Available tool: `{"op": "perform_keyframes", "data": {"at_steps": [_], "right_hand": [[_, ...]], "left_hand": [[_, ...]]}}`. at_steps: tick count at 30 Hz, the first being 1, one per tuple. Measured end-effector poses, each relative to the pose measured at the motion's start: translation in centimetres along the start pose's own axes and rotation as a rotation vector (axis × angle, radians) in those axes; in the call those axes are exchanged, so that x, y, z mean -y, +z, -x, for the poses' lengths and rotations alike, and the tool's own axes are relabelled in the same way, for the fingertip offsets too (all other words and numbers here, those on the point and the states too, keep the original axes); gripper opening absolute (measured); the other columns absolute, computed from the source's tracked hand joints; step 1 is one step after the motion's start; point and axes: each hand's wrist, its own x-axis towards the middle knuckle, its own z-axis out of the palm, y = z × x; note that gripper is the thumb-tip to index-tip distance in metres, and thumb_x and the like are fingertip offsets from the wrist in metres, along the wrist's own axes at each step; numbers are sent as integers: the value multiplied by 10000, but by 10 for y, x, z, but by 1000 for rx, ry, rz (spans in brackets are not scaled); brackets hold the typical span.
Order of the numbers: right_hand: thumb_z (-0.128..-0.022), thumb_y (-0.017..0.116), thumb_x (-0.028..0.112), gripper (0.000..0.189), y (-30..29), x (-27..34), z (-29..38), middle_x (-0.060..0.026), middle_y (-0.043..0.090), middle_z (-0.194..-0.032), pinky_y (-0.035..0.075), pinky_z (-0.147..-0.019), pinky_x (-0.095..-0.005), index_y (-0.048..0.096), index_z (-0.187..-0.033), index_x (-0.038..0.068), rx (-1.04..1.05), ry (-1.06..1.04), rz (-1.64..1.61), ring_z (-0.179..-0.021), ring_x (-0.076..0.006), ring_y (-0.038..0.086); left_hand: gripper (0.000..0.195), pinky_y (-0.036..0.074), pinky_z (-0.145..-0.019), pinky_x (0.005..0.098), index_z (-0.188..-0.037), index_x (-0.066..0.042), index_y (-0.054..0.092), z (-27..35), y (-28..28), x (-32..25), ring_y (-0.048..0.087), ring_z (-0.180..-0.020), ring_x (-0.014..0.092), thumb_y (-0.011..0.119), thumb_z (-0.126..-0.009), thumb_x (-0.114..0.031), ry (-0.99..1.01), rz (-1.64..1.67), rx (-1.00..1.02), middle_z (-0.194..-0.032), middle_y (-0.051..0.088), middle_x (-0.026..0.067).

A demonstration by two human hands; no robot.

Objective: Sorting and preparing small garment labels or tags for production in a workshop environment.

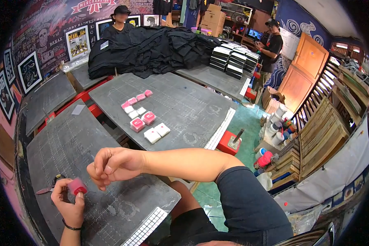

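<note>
My left hand (68, 201) pinches a small red-and-pink bundle (77, 186), slightly blurred, between thumb and fingers above the near grey platen (110, 212). My right hand (115, 166) hovers to the right of it over the same platen, fingers loosely curled and nothing seen in them. Beside my left hand lie scissors (46, 190), partly hidden behind it. On the middle platen (184, 92) are small stacks of labels: two red-topped stacks (143, 120), two white stacks (156, 132), and a row of several smaller pink and white bundles (136, 99).
A large heap of black fabric (153, 49) covers the far platens. Stacked black-and-white packs (233, 58) stand right of it. One person (120, 23) is behind the heap, another (272, 46) by the wooden door (307, 58). Paint tubs (278, 129) and a wooden pallet (323, 132) stand at right.
</note>
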Motion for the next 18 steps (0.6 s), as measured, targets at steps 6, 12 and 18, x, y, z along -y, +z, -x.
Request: {"op": "perform_keyframes", "data": {"at_steps": [6, 12, 18], "right_hand": [[-875, 659, 33, 268, 1, 0, 1, -99, 586, -932, 511, -898, -462, 799, -1103, 48, 21, 22, 52, -842, -234, 575], [-871, 655, 18, 249, 2, -1, 1, -109, 593, -911, 522, -883, -453, 799, -1074, 39, -26, 14, 53, -828, -234, 577], [-846, 721, 18, 186, 4, -4, -4, -55, 613, -886, 509, -793, -337, 774, -1023, 20, -392, -67, 912, -813, -189, 588]], "left_hand": [[355, 484, -959, 311, -1087, 18, 621, 0, 8, -3, 612, -997, 167, 712, -750, -51, 7, -9, -12, -1042, 622, 62], [336, 498, -936, 320, -1046, 16, 637, 0, 6, -5, 630, -972, 173, 724, -728, -42, 27, -58, -7, -1025, 649, 74], [296, 531, -859, 363, -934, -15, 645, -5, 10, -21, 682, -872, 253, 750, -663, -71, 314, -280, 38, -912, 690, 116]]}}
